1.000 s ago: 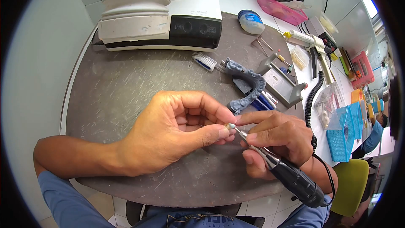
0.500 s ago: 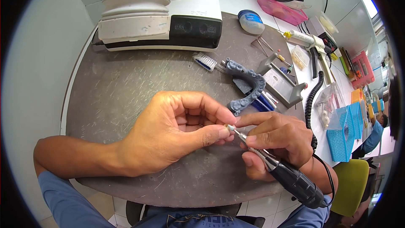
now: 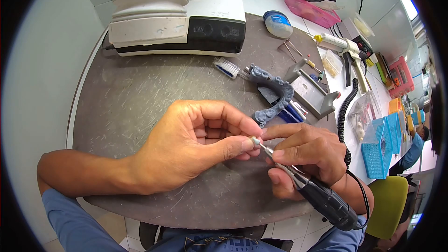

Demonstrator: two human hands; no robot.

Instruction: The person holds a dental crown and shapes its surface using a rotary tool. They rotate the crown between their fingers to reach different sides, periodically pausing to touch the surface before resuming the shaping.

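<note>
Q. With the small tooth-coloured piece (image 3: 254, 140) taken as the dial's centre, how is it held?

A. It is pinched from nine o'clock by the left hand (image 3: 186, 149), thumb and forefinger nearly closed on it, the other fingers curled behind; it is thereby presumably steadied while its outer end is left exposed.

Q. And the black handpiece (image 3: 326, 199)?

A. Its body is directed toward four o'clock. Its metal neck is gripped by the right hand (image 3: 311, 151), the fingers closed around it near the front, probably for fine control. The right forefinger is extended toward the left fingertips, seemingly as a rest. The thin shank (image 3: 262, 145) is aimed at the piece; whether contact is made cannot be told.

Q. What is placed beyond?

A. At one o'clock the grey dental model (image 3: 285, 94) is set, apparently for easy viewing; at eleven the brush (image 3: 227, 68) is laid on the bench (image 3: 135, 93), seemingly within reach.
</note>
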